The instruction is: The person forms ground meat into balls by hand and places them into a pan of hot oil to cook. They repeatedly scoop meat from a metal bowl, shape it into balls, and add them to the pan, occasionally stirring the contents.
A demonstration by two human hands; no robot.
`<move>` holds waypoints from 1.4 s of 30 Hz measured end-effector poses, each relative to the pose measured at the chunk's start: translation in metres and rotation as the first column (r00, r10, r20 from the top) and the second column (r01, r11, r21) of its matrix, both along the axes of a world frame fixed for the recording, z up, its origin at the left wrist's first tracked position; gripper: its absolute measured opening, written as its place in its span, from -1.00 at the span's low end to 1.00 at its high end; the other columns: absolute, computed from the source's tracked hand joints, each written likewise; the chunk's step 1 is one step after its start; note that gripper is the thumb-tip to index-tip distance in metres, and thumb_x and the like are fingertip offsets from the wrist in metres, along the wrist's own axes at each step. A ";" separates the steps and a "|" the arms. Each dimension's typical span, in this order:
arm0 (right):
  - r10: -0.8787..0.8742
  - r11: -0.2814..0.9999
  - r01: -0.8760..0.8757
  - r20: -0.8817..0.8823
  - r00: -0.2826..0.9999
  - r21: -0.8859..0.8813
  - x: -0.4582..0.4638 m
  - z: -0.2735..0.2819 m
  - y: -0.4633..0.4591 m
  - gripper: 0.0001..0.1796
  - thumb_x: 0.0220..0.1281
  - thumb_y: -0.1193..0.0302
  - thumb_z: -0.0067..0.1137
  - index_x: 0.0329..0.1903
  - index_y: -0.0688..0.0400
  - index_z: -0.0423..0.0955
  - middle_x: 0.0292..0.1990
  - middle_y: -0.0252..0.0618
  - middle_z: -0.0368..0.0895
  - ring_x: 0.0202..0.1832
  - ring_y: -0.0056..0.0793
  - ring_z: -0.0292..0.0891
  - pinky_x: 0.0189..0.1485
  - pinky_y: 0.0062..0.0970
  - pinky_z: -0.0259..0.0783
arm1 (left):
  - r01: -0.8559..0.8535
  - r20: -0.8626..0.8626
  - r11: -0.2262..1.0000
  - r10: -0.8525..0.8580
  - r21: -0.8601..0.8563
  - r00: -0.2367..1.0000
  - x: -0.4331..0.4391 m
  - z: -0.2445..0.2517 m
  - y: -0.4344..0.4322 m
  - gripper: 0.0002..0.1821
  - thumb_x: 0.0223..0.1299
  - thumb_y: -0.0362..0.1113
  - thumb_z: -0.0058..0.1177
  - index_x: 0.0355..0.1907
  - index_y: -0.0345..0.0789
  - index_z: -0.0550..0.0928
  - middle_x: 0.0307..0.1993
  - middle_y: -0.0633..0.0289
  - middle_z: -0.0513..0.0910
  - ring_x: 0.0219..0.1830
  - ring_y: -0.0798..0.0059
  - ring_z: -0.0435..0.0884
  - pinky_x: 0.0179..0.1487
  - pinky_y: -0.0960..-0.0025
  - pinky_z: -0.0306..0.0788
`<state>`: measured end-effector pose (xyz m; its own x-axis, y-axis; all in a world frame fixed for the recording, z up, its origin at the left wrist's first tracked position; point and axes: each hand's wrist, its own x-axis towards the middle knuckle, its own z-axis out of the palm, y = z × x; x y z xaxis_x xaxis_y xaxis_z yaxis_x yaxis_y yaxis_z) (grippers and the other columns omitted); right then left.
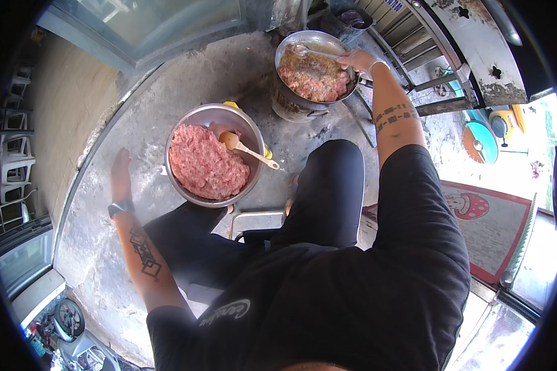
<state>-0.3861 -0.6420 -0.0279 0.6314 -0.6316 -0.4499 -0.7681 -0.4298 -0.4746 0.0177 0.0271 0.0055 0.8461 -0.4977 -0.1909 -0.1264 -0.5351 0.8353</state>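
My right hand (358, 61), in a clear plastic glove, grips a metal spoon (322, 53) by its handle above a metal pan (278, 58). Pinkish minced meat (316, 86) lies in the pan's near half, with brownish liquid beyond it. The pan rests on a round, stained metal base (287, 104). To the left, a steel bowl (258, 174) holds a large mound of raw minced meat (204, 162). A beige plastic spoon (248, 149) leans in that bowl, its handle over the rim. My left hand (120, 171), blurred and holding nothing, hovers left of the bowl with fingers extended.
Beside the pan stands a metal rack (438, 53), with a dark bucket (348, 21) behind. Something yellow (268, 152) shows by the bowl's right side. A glass-paned door (144, 28) is at upper left, white plastic stools (16, 162) farther left. A motorbike (83, 343) stands lower left.
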 end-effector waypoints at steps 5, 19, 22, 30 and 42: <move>-0.066 0.995 0.062 0.053 0.996 0.075 -0.003 -0.016 0.011 -0.50 0.31 0.06 0.28 0.21 0.01 0.65 -0.21 -0.40 0.79 -0.50 -0.46 0.42 -0.41 -0.37 0.41 | -0.032 0.021 0.999 0.032 -0.004 0.999 -0.005 0.006 -0.003 -0.32 0.49 0.05 0.01 0.41 -0.44 0.44 0.33 0.06 0.54 0.27 0.33 0.55 0.39 0.32 0.29; 0.025 0.817 -0.056 -0.062 0.998 -0.574 -0.007 0.017 0.137 -0.57 0.35 0.00 0.12 0.13 -0.10 0.64 -0.02 -0.06 0.73 0.04 -0.01 0.68 0.08 -0.06 0.59 | -0.013 -0.030 0.999 0.012 -0.045 0.999 -0.007 0.006 -0.002 -0.28 0.50 0.08 -0.02 0.44 -0.46 0.39 0.41 0.01 0.45 0.42 0.29 0.44 0.46 0.29 0.27; -0.068 0.808 0.001 -0.091 0.994 -0.590 -0.011 0.025 0.128 -0.57 0.36 -0.01 0.09 0.13 -0.12 0.65 0.00 -0.03 0.73 0.03 0.02 0.67 0.10 -0.06 0.58 | -0.010 -0.008 0.998 0.009 -0.054 1.000 -0.006 0.004 0.002 -0.28 0.50 0.09 -0.02 0.43 -0.47 0.40 0.41 -0.01 0.45 0.43 0.29 0.43 0.45 0.28 0.29; -0.119 0.803 0.015 -0.135 0.984 -0.596 0.010 0.021 0.128 -0.67 0.35 0.15 0.13 -0.07 0.07 0.72 -0.05 -0.03 0.76 0.05 -0.03 0.70 0.07 -0.10 0.62 | 0.035 0.046 0.998 -0.032 -0.057 0.998 0.001 0.000 0.003 -0.30 0.51 0.07 -0.02 0.41 -0.48 0.42 0.39 -0.03 0.48 0.43 0.27 0.43 0.44 0.28 0.31; -0.115 0.807 0.065 -0.050 0.992 -0.587 0.027 0.044 0.154 -0.61 0.32 0.09 0.09 -0.04 0.06 0.72 -0.05 0.00 0.75 0.03 0.00 0.69 0.10 -0.09 0.58 | 0.025 0.010 0.997 -0.024 -0.074 1.000 -0.003 0.004 -0.001 -0.26 0.49 0.10 -0.01 0.43 -0.49 0.39 0.41 -0.04 0.45 0.43 0.27 0.43 0.46 0.28 0.28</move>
<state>-0.3594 -0.4878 0.0158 0.5372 -0.8431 -0.0244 -0.8409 -0.5331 -0.0935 0.0151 0.0262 0.0097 0.8349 -0.5310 -0.1449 -0.1465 -0.4682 0.8714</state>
